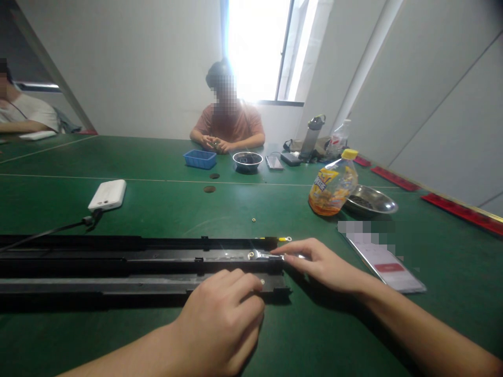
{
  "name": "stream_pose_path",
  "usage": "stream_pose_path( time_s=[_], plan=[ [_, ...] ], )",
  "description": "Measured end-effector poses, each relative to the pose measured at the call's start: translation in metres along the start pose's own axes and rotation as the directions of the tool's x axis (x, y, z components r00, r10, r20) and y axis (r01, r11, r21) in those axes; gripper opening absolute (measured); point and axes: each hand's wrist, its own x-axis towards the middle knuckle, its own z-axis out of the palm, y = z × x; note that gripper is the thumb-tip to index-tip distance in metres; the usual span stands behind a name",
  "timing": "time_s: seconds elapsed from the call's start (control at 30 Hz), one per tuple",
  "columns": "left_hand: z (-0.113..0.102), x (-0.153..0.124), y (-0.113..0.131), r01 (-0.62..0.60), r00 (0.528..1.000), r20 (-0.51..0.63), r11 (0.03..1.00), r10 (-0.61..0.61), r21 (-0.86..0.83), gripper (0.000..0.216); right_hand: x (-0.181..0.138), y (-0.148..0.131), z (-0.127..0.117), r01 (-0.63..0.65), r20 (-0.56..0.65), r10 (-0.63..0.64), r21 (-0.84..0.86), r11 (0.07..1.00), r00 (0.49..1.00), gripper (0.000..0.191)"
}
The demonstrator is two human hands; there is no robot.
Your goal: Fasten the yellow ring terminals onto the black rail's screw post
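Note:
My right hand (324,264) pinches a silver wrench (269,255) at the end of the far black channel rail (165,255). The wrench's head is at a small brass-coloured nut (251,255) inside that rail. Curled over the near black channel rail (157,285) is my left hand (226,317), its fingers closed; what they grip, if anything, is hidden. By its fingertips sits a small round metal fastener (262,281). A yellow-sleeved ring terminal (285,239) sticks out past the far rail's end.
A loose brass nut (253,220) lies beyond the rails. A phone (387,264), yellow-capped bottle (332,186) and metal bowl (375,201) stand right. A white power bank (107,195) with cable lies left. Opposite, a person (231,125) sits behind a blue tray (200,159) and another bowl (247,161).

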Motion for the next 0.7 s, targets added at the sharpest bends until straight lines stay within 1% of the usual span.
stream_pose_path(
  time_s=[0.23, 0.33, 0.53, 0.6, 0.7],
  plan=[
    [0.001, -0.001, 0.0, 0.006, 1.0, 0.01, 1.0, -0.006, -0.002, 0.008, 0.0, 0.003, -0.007, -0.012, -0.013, 0.012, 0.023, 1.0, 1.0, 0.037],
    [0.0, -0.002, 0.001, 0.01, 1.0, 0.013, 1.0, -0.01, -0.008, 0.009, 0.001, 0.007, -0.01, -0.046, -0.034, 0.047, 0.035, 0.998, 0.998, 0.036],
    [0.0, -0.001, 0.0, 0.006, 1.0, 0.011, 1.0, -0.006, -0.009, 0.009, 0.001, 0.012, -0.008, -0.098, -0.113, 0.119, 0.171, 0.98, 0.986, 0.037],
    [0.0, -0.001, 0.0, 0.008, 1.0, 0.014, 1.0, -0.008, -0.009, 0.009, 0.0, 0.011, -0.007, -0.1, -0.114, 0.123, 0.187, 0.977, 0.986, 0.038],
    [-0.001, -0.001, 0.0, 0.008, 1.0, 0.015, 1.0, -0.007, -0.012, 0.009, 0.001, 0.01, -0.007, -0.089, -0.103, 0.107, 0.164, 0.982, 0.989, 0.038]
  ],
)
